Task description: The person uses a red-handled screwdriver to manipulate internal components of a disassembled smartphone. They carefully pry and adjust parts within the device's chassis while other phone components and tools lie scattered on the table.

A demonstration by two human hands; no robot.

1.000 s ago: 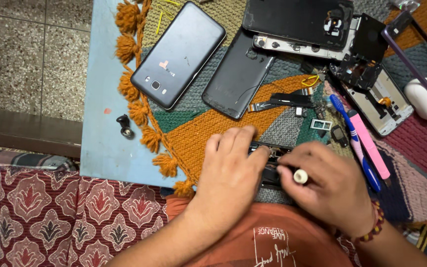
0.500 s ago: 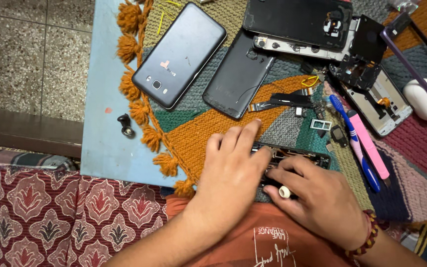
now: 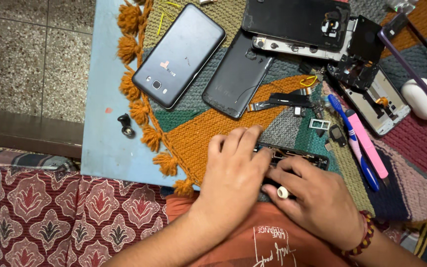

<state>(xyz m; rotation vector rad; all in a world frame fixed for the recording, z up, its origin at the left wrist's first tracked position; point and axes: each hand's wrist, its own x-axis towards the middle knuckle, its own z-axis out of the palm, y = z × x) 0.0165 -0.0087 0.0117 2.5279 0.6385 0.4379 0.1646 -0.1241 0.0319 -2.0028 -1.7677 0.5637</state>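
Note:
An opened black phone frame [image 3: 302,155] lies on the woven mat near the table's front edge. My left hand [image 3: 235,173] presses down on its left part, fingers curled over the edge. My right hand [image 3: 317,198] grips a thin tool with a white end [image 3: 282,192], its tip hidden inside the frame; a bead bracelet circles that wrist. Most of the frame is covered by both hands.
A knitted orange, green and grey mat [image 3: 208,126] covers a blue table [image 3: 100,143]. On it lie a dark phone [image 3: 179,54], a grey back cover [image 3: 238,74], a flex cable [image 3: 282,101], a blue and a pink tool [image 3: 366,148], a stripped phone body [image 3: 371,94], and a white case [image 3: 418,99].
My right hand has slid left and down toward my body, bringing the white tool end lower. My left hand stays pressed on the phone frame.

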